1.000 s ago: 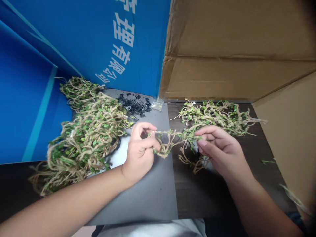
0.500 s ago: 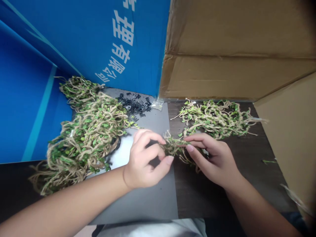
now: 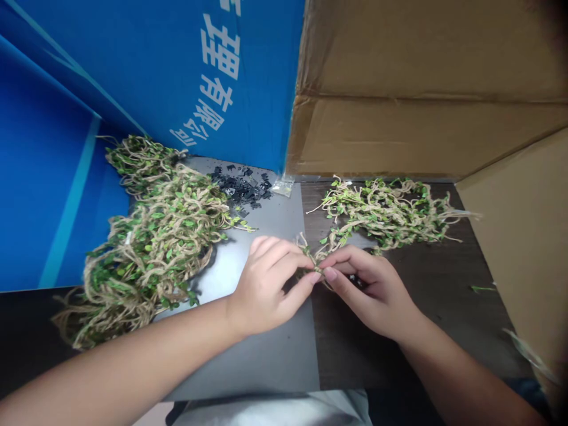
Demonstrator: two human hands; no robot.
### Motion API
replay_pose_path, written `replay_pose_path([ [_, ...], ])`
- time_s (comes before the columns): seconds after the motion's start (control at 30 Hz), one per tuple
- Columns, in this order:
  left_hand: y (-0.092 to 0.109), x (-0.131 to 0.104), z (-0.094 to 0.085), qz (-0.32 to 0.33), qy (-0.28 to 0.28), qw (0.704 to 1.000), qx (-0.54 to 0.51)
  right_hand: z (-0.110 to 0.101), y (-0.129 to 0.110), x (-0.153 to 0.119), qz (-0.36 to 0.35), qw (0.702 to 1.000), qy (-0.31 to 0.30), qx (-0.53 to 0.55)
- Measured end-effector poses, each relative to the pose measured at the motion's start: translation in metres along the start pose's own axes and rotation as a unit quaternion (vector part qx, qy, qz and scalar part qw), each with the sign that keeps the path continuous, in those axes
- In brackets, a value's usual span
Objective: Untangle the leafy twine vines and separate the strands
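Observation:
Between my hands is a small piece of leafy twine garland (image 3: 316,260), beige cord with little green leaves. My left hand (image 3: 275,284) pinches it from the left with thumb and forefinger. From the right, the thumb and forefinger of my right hand (image 3: 370,290) close on the same piece, fingertips nearly touching those of the left. Much of the piece is hidden by the fingers. Just beyond my right hand lies a smaller heap of the same garlands (image 3: 390,213). A large heap of leafy twine garlands (image 3: 164,236) spreads to the left of my left hand.
Small dark pieces (image 3: 242,186) lie scattered at the back of the grey mat (image 3: 248,367), beside a small clear bag (image 3: 283,187). A blue panel (image 3: 261,89) and a cardboard box (image 3: 377,136) stand behind. One loose green sprig (image 3: 483,289) lies at right.
Both hands have drawn closer together. The left fingers, looser before, now pinch the garland beside the right fingertips. The heaps have not moved.

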State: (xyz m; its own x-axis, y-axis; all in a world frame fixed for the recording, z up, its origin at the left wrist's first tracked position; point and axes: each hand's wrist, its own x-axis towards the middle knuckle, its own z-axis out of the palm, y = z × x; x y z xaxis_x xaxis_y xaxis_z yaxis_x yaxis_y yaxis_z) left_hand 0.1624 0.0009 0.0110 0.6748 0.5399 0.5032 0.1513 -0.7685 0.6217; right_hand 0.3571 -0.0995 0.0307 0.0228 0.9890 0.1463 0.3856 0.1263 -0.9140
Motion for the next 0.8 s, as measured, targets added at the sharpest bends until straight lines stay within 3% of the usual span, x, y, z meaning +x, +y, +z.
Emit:
replay_pose_path([
  [0.13, -0.002, 0.000, 0.000, 0.008, -0.010, 1.000, -0.024, 0.000, 0.001, -0.001, 0.017, 0.999, -0.015, 0.035],
  [0.23, -0.002, 0.001, 0.000, 0.015, -0.018, 0.999, -0.032, -0.001, 0.002, 0.000, 0.017, 1.000, -0.016, -0.008],
  [0.5, -0.001, 0.001, 0.000, 0.004, -0.023, 1.000, 0.006, -0.007, 0.008, 0.002, -0.138, 0.975, 0.001, -0.174],
  [0.8, 0.003, -0.002, 0.001, 0.021, -0.017, 0.999, 0.035, -0.003, 0.012, 0.004, -0.180, 0.955, 0.014, -0.235],
])
